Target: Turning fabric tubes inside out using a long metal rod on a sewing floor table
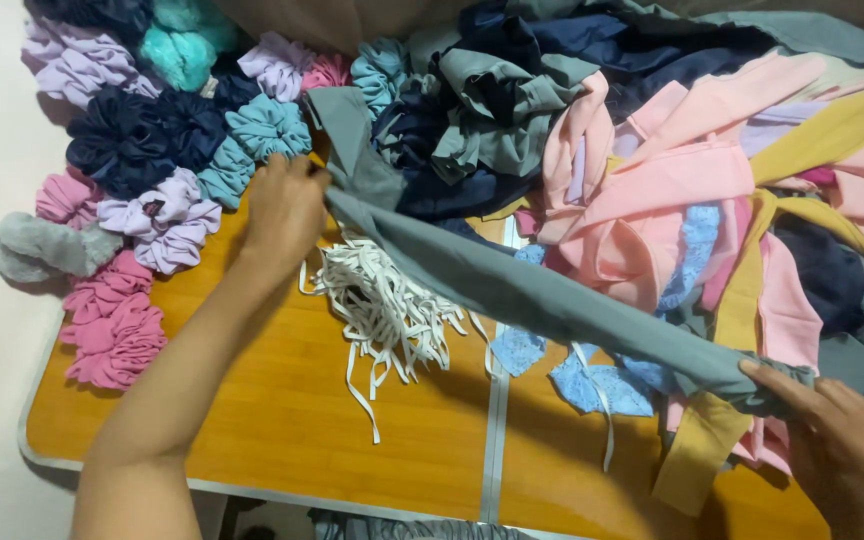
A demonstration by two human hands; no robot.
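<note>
Right hand [847, 450] pinches grey fabric strip [542, 295] end | left hand [282, 205] grips opposite end | strip stretched between 2 hands

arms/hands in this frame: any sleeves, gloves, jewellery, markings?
Both bare. The left hand and its forearm show no sleeve, glove, watch or ring. The right hand is also ungloved, with no ring visible; its wrist is cut off by the frame edge, so a sleeve can't be ruled out.

both hands [282, 205] [842, 440] closed, arms apart

long grey fabric strip [542, 300] stretched taut diag. above wooden table
</note>
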